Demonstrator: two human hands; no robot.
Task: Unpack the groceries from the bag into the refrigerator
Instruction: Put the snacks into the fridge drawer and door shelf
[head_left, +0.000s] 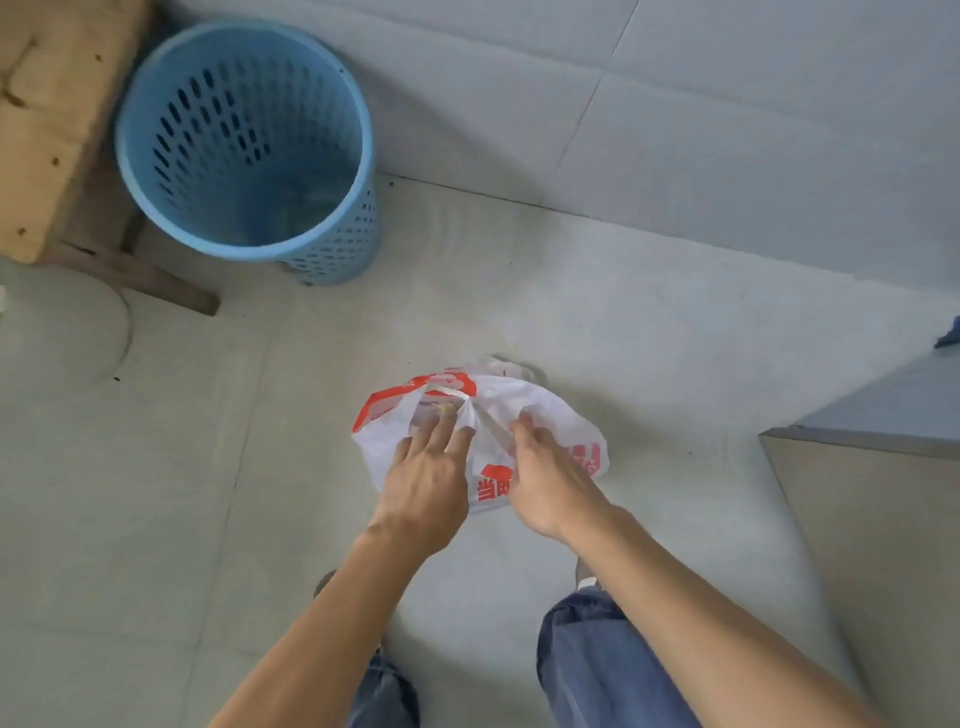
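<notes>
A white plastic grocery bag (540, 415) with red print sits on the grey tiled floor, its top gathered into a knot. My left hand (423, 478) lies on the bag's left side, fingers stretched toward the knot and touching the plastic. My right hand (545, 475) rests on the bag's right side, with its fingertips pressing into the folds near the knot. The bag's contents are hidden. A grey, box-shaped appliance (878, 467), possibly the refrigerator, stands at the right edge.
A blue perforated plastic basket (249, 150) stands on the floor at upper left, next to a wooden stool (47, 130). My legs in blue jeans (597, 670) are below the bag. A tiled wall runs along the top.
</notes>
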